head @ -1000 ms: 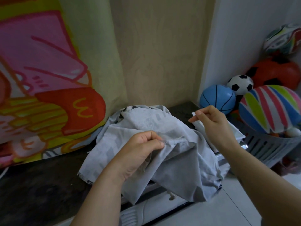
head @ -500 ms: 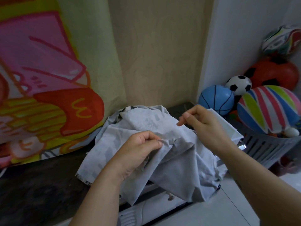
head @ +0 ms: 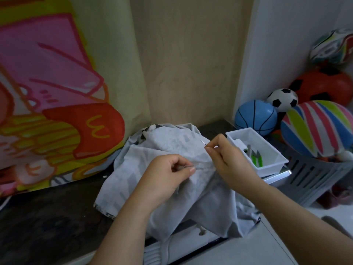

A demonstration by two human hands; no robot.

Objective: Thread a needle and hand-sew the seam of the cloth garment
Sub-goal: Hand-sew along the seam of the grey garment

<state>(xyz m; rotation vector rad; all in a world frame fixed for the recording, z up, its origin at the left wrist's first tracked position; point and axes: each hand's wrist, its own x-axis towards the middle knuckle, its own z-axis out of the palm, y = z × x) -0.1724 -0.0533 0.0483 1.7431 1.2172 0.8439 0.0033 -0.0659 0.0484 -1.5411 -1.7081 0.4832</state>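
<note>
You seemed mid-stitch: your left grip [head: 164, 178] pinched a fold of the grey garment [head: 172, 144] heaped on the dark worktop [head: 57, 217], while your right grip [head: 227, 161] pinched the needle [head: 203, 143] just above the cloth. Next, its tip probably needed aiming into the seam beside your left thumb.

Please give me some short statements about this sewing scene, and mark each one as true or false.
1. The right hand pinches a needle. True.
2. The left hand is open and holds nothing. False: it pinches a fold of the grey garment.
3. The white tray holds green-handled snips. True.
4. The blue basketball lies inside the white tray. False: it sits behind the tray, next to the small soccer ball.
</note>
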